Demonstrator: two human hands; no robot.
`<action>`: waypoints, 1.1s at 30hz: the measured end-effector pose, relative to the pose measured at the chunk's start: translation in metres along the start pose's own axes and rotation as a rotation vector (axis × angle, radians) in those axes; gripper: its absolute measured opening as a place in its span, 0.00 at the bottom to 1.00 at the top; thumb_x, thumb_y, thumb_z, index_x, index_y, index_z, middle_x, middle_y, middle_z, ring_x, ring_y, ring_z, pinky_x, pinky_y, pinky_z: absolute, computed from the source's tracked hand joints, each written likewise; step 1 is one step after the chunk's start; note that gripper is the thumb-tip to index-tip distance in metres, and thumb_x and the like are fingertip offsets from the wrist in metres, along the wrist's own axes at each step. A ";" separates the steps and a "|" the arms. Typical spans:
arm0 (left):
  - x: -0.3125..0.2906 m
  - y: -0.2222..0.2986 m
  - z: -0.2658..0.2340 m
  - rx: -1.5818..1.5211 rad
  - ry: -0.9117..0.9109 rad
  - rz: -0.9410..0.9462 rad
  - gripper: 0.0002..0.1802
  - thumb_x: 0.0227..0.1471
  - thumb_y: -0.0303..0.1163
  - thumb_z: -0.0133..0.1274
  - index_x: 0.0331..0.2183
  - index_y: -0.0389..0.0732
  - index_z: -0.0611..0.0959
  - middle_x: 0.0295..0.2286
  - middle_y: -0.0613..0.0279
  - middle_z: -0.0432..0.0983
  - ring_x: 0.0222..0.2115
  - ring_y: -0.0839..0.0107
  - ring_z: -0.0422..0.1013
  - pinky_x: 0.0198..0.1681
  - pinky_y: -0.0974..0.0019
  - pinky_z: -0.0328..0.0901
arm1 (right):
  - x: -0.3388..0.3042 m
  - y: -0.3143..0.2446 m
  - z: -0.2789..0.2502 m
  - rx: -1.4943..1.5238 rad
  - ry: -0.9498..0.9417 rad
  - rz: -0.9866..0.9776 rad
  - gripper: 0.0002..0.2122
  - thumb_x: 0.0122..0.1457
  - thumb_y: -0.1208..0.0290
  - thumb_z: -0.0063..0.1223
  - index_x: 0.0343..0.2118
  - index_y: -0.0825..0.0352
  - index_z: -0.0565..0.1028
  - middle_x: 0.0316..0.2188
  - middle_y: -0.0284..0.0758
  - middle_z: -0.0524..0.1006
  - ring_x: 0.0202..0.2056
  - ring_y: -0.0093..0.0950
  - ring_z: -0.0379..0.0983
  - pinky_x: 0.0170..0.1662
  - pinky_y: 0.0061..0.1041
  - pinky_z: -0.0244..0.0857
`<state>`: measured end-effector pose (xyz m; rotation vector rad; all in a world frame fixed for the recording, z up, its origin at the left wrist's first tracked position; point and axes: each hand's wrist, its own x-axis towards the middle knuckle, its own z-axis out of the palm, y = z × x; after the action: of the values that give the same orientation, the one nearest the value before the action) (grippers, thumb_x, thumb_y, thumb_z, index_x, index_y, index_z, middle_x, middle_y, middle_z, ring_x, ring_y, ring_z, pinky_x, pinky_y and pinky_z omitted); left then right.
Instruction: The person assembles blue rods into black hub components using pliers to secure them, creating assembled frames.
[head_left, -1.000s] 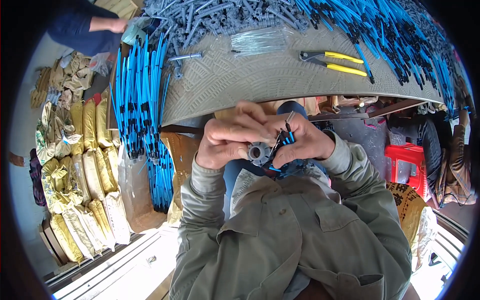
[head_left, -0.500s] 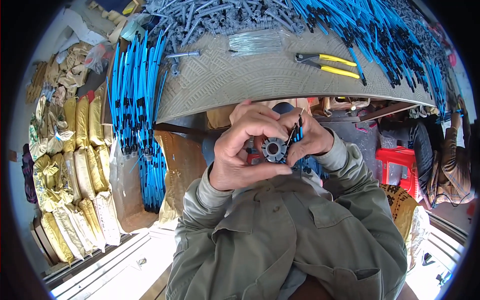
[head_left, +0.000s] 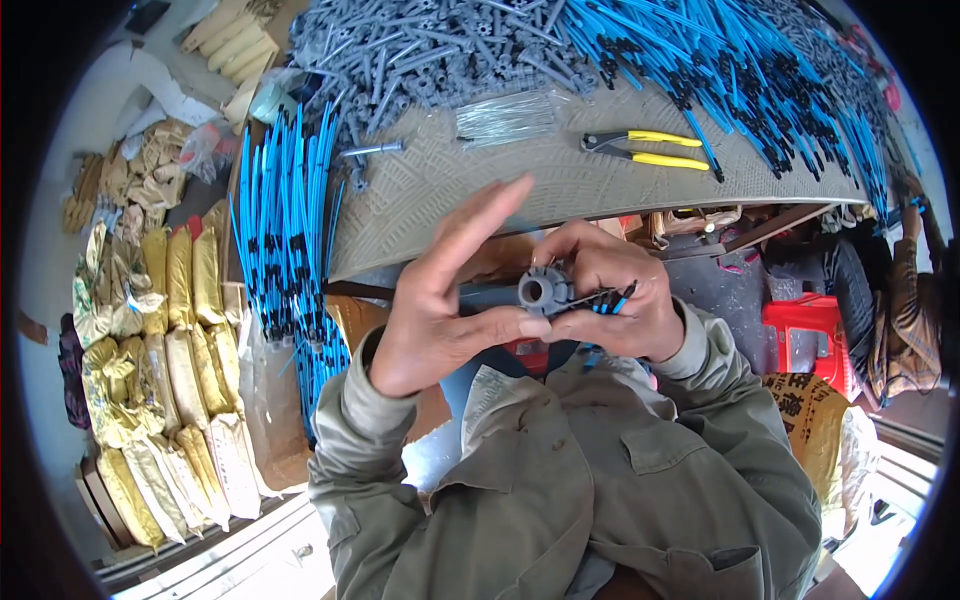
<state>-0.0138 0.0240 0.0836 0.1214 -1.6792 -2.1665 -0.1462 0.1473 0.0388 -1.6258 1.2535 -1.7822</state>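
Observation:
In front of my chest, my right hand [head_left: 615, 295] is closed around a grey round plastic fitting [head_left: 541, 290] with a hole in its end. Several thin blue rods with black ends [head_left: 612, 300] stick out between the same fingers. My left hand [head_left: 440, 310] has its fingers stretched up and apart from the fitting; its thumb tip lies at the fitting's lower edge. The far part of the fitting is hidden by my right fingers.
On the table [head_left: 400, 220] ahead lie yellow-handled pliers [head_left: 645, 148], a bundle of thin wires [head_left: 507, 118], grey plastic parts [head_left: 430, 60] and blue rods [head_left: 700, 80]. More blue rods [head_left: 285, 220] hang at the left. A red stool [head_left: 808, 335] and another person's sleeve [head_left: 905, 310] are at right.
My left fingers have opened and lifted off the grey fitting, which they curled around before. The fitting and my right hand have shifted and turned slightly. The view has tilted a little.

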 end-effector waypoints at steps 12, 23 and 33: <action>-0.018 -0.045 -0.018 0.623 0.165 0.250 0.21 0.47 0.29 0.53 0.45 0.34 0.74 0.43 0.61 0.72 0.52 0.62 0.59 0.58 0.53 0.40 | 0.001 0.036 0.029 -0.072 0.232 -0.065 0.13 0.44 0.73 0.63 0.21 0.67 0.66 0.36 0.43 0.71 0.34 0.32 0.68 0.37 0.28 0.61; -0.014 -0.064 -0.005 0.640 0.500 0.335 0.16 0.52 0.31 0.46 0.41 0.31 0.75 0.37 0.56 0.75 0.40 0.68 0.69 0.59 0.51 0.41 | -0.014 0.055 0.030 -0.285 0.312 0.012 0.11 0.45 0.74 0.61 0.28 0.70 0.70 0.24 0.36 0.69 0.25 0.29 0.66 0.29 0.23 0.58; -0.013 -0.062 -0.005 0.551 0.435 0.327 0.16 0.52 0.29 0.46 0.41 0.29 0.74 0.37 0.55 0.74 0.41 0.68 0.69 0.59 0.51 0.42 | 0.007 0.048 0.008 0.480 0.042 0.244 0.07 0.51 0.76 0.54 0.32 0.68 0.70 0.27 0.32 0.68 0.31 0.23 0.64 0.35 0.22 0.56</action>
<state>-0.0162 0.0365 0.0211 0.4054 -1.8241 -1.2896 -0.1522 0.1147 0.0028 -1.1242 0.9001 -1.7927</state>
